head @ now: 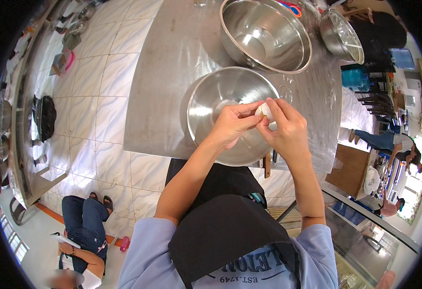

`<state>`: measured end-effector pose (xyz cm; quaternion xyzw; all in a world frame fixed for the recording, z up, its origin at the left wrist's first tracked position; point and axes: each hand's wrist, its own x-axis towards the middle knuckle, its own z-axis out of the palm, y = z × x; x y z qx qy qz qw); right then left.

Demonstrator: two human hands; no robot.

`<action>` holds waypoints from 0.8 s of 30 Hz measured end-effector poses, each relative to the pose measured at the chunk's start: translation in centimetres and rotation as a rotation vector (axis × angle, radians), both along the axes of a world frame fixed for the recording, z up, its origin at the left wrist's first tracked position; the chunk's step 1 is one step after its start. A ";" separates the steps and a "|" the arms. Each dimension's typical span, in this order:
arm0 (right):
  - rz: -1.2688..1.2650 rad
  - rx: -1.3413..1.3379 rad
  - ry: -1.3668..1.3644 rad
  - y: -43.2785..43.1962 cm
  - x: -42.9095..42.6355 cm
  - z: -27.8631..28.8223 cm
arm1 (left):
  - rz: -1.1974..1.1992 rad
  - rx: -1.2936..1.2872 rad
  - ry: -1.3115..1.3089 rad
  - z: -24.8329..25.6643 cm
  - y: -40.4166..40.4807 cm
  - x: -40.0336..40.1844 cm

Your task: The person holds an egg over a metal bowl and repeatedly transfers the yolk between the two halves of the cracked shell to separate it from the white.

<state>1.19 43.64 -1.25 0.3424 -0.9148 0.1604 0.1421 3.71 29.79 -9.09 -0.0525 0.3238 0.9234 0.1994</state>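
Note:
A white egg (263, 111) with a broken shell is held between my two hands, above the right part of a wide stainless steel mixing bowl (211, 92). My left hand (231, 124) grips one side of the shell with its fingertips. On the other side, the fingers and thumb of my right hand (285, 124) are closed around it. A little yellowish matter shows at the crack. What the bowl holds under my hands is partly hidden. A wire whisk (285, 94) lies just right of the bowl, partly covered by my right hand.
The steel table (157, 94) bears a larger deep bowl (265, 36) and another metal bowl (342, 36) at the far right. A wooden handle (267, 166) juts over the near edge. One person (84, 231) sits at lower left; others are at far right.

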 end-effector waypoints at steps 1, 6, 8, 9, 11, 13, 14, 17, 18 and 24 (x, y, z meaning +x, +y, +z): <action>0.000 -0.001 -0.007 0.0 0.0 -0.1 | -0.002 -0.004 0.000 0.0 0.0 0.0; 0.000 -0.006 -0.028 0.2 0.0 -0.1 | 0.019 0.013 -0.011 -0.2 0.3 0.1; 0.001 -0.012 -0.036 0.2 -0.1 -0.1 | 0.019 0.008 -0.013 -0.3 0.3 0.1; -0.001 -0.015 -0.043 0.2 -0.2 -0.1 | 0.016 0.006 -0.013 -0.3 0.3 0.0; -0.005 -0.022 -0.056 0.2 -0.2 0.0 | 0.008 0.001 -0.019 -0.3 0.3 -0.2; -0.006 -0.038 -0.066 0.2 -0.4 0.0 | -0.001 -0.003 -0.029 -0.3 0.3 -0.3; -0.006 -0.047 -0.072 0.2 -0.4 -0.1 | 0.000 -0.009 -0.024 -0.4 0.3 -0.2; -0.001 -0.043 -0.075 0.3 -0.4 -0.3 | 0.006 -0.020 -0.019 -0.5 0.3 -0.1; 0.000 -0.042 -0.074 0.3 -0.4 -0.3 | 0.010 -0.019 -0.022 -0.5 0.4 -0.1; -0.003 -0.035 -0.083 0.3 -0.6 -0.1 | 0.018 -0.026 -0.027 -0.5 0.4 -0.3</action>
